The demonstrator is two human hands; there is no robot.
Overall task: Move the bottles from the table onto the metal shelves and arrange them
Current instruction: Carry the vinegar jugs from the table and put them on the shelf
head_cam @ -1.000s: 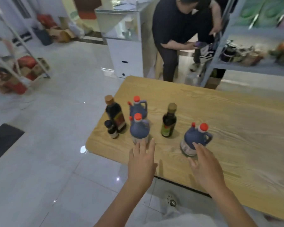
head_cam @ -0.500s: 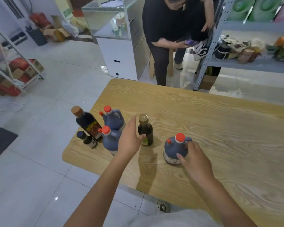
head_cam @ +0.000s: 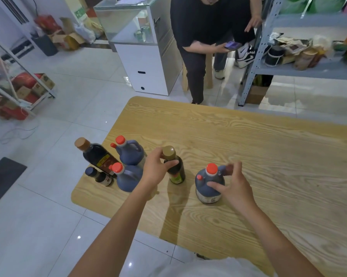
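— On the wooden table point(head_cam: 248, 140), status?
— Left hand point(head_cam: 154, 170) clamps the gold-capped bottle point(head_cam: 178, 169) by its neck; right hand point(head_cam: 234, 188) touches the red-capped jug point(head_cam: 203, 186) (grip blurred, cannot tell). Metal shelves point(head_cam: 308, 69) stand beyond.

Blue jugs point(head_cam: 208, 184), red caps point(head_cam: 211, 168); wood-grain tan table point(head_cam: 248, 148).

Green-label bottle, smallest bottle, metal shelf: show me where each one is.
Green-label bottle point(head_cam: 176, 177): head view, its label.
Smallest bottle point(head_cam: 101, 176): head view, its body.
Metal shelf point(head_cam: 318, 71): head view, bare board.
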